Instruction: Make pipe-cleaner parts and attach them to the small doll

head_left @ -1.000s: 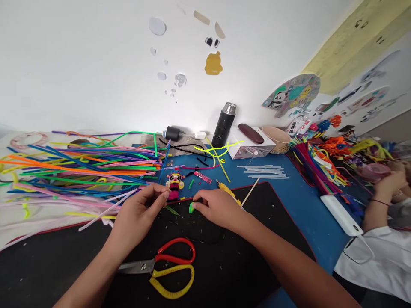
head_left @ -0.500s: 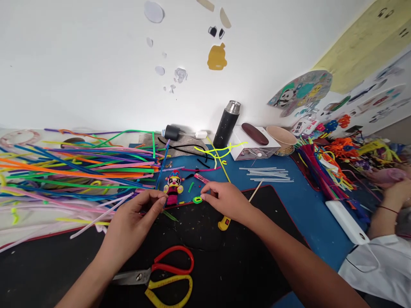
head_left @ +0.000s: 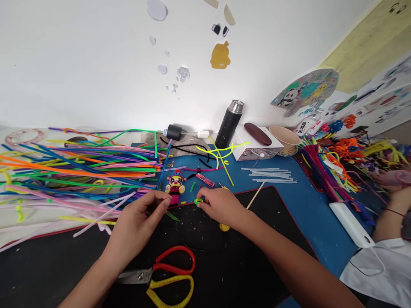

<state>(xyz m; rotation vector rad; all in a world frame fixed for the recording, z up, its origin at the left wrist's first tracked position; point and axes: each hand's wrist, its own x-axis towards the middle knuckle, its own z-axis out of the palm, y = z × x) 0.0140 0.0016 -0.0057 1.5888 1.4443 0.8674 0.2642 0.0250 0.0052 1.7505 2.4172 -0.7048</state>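
My left hand [head_left: 138, 226] is closed in a pinch, thumb against forefinger; whatever lies between the tips is too small to make out. Just behind those fingertips is a small doll [head_left: 175, 185] with a painted face, a colourful hat and a magenta lower body. My right hand [head_left: 221, 207] pinches a small green and yellow ring [head_left: 198, 201] at the mat's far edge. A green strip [head_left: 172, 216] lies beside my left fingers. Scissors [head_left: 173, 273] with one red and one yellow handle lie spread below. Partly under my right hand is a yellow tool [head_left: 224, 227].
Many coloured pipe cleaners [head_left: 96, 169] cover the left side. A black flask [head_left: 228, 124], a white box [head_left: 257, 149] and a bowl [head_left: 284, 137] stand by the wall. White sticks [head_left: 269, 174] lie on the blue surface. Another person's arm [head_left: 391, 214] is at the right.
My right fingertips have moved in over the green and yellow ring, which they were beside. My left hand keeps its pinch. The view has shifted slightly.
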